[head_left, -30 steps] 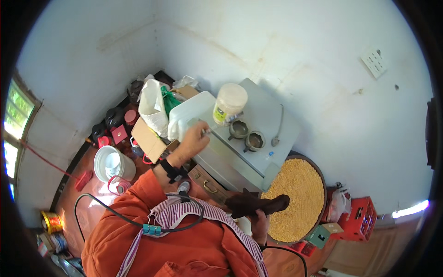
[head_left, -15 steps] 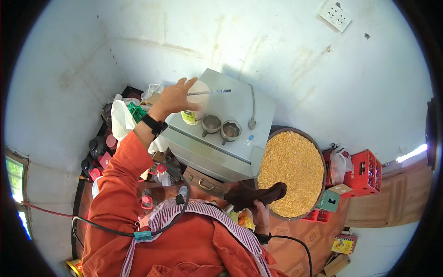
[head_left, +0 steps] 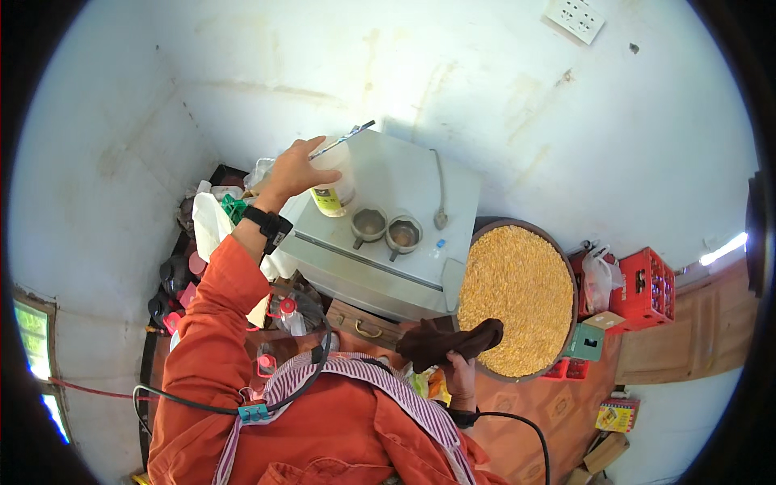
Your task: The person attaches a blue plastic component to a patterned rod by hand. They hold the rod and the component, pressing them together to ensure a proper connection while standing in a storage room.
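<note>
My left hand [head_left: 295, 171] is curved around the upper side of a whitish plastic tub [head_left: 343, 182] with a yellow-green label, thumb in front and fingers at the back. The tub is on top of a grey cabinet-like appliance [head_left: 408, 174]. A thin patterned stick [head_left: 353, 134] slants up to the right from the tub's mouth; its lower end is hidden. Right of the tub are two grey metal cups [head_left: 369, 224] with short handles. Low in front of my body, my right hand [head_left: 459, 376] grips a bunched dark brown cloth [head_left: 440, 343].
A big round vat [head_left: 575, 319] of yellow corn grits adjoins the appliance. Beyond it are red bottle crates [head_left: 643, 291] and a green box [head_left: 585, 342]. Bags and red-capped bottles [head_left: 288, 307] crowd the left. A cord with a plug [head_left: 440, 218] lies on the appliance. A black cable [head_left: 327, 347] crosses my apron.
My left hand has closed in around the tub, which has shifted slightly left. The stick has swung from nearly level to slanting upward. My right hand keeps the cloth in place.
</note>
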### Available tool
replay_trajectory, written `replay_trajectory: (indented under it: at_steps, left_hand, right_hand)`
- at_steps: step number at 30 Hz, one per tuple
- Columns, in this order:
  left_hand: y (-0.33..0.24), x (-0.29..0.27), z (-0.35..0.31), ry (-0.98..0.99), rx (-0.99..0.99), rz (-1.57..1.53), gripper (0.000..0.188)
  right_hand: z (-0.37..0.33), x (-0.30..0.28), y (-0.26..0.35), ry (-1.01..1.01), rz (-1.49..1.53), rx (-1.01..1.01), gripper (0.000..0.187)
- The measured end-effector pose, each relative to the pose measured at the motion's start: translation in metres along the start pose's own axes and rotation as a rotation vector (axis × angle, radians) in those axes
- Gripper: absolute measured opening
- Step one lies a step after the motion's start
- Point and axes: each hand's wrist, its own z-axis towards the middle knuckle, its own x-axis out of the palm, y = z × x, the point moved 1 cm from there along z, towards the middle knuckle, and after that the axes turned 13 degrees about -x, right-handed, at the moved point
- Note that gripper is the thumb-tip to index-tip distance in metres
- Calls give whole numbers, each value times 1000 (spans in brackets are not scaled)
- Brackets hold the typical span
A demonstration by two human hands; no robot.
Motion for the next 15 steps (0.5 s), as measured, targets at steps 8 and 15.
replay_trajectory:
  at_steps: [8, 15]
  left_hand:
    - [-8, 1, 13, -62, 59, -15, 76]
    - [-34, 25, 36, -57, 186, 4, 78]
  right_hand:
    - [-7, 5, 2, -40, 27, 4, 41]
    - [-19, 13, 9, -81, 6, 16, 41]
